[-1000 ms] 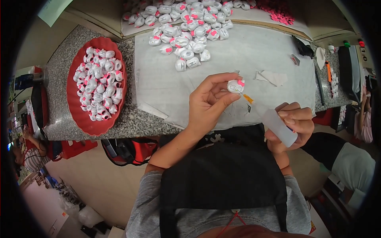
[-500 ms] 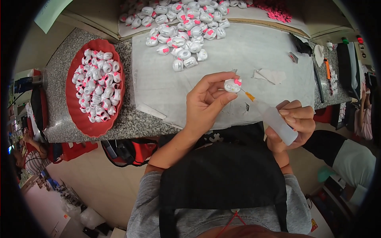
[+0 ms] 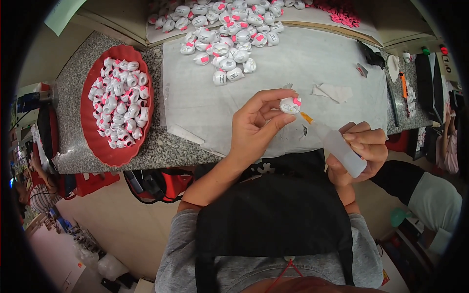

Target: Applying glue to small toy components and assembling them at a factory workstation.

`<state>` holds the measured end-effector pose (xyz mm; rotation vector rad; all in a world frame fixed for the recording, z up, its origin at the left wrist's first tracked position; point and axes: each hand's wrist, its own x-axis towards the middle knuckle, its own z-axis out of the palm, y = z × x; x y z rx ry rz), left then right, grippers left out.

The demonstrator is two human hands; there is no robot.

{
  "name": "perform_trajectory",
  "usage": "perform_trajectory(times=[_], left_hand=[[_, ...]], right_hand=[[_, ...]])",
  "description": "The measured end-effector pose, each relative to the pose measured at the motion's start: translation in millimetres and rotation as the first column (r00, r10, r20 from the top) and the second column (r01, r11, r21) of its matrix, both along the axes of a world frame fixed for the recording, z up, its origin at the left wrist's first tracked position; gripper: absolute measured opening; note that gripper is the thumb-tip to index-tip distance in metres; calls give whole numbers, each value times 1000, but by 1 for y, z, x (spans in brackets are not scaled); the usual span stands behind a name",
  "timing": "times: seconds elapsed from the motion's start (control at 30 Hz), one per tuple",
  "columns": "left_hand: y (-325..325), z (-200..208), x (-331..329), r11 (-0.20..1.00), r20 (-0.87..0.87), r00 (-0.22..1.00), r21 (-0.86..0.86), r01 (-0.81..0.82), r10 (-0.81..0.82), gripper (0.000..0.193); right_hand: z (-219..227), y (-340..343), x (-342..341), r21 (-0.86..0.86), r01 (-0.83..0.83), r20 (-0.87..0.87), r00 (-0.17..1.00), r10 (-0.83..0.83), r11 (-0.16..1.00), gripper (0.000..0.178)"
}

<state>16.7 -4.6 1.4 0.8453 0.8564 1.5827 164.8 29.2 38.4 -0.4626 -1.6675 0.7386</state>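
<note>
Between the thumb and fingers of my left hand [image 3: 256, 122] is a small white cat-head piece [image 3: 289, 105] with a pink bow. My right hand [image 3: 362, 150] is closed round a translucent squeeze bottle [image 3: 345, 154] with an orange needle tip [image 3: 307, 117]. The bottle tilts up to the left, and its thin needle reaches the face of the piece; whether it touches I cannot tell. Both hands are above a whitish work sheet [image 3: 205, 102]. A heap of similar white pieces [image 3: 234, 49] lies beyond them at the back.
At the left, a red scalloped tray [image 3: 89, 129] holds many white pieces. Small pink parts [image 3: 342, 14] lie on the shelf at the back right. A torn paper scrap [image 3: 333, 93] and an orange pen-like tool [image 3: 403, 85] are to the right. Another person [image 3: 435, 195] is at the far right.
My left hand and the white piece have shifted slightly to the right. The bottle's needle stays close to the piece, and my right hand has hardly moved.
</note>
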Motion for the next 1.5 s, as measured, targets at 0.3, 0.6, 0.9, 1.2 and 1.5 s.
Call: perform_trajectory(times=[0.3, 0.6, 0.9, 1.2, 1.5], left_hand=[[0, -4, 0, 1000, -37, 999, 21, 3, -3, 32], [0, -5, 1, 987, -373, 919, 137, -84, 130, 29], [-1, -4, 1, 963, -551, 798, 233, -131, 242, 30], [5, -5, 3, 958, -536, 803, 246, -147, 261, 28], [2, -3, 2, 991, -36, 990, -22, -134, 133, 38]], right_hand=[[0, -1, -1, -21, -12, 15, 1000, 13, 1000, 39], [-1, -1, -1, -20, -1, 35, 999, 2, 1000, 39], [-2, -2, -2, -18, -39, 31, 999, 40, 999, 39], [0, 4, 1, -19, -25, 22, 999, 25, 999, 35], [4, 51, 31, -381, 10, 69, 997, 18, 925, 29]])
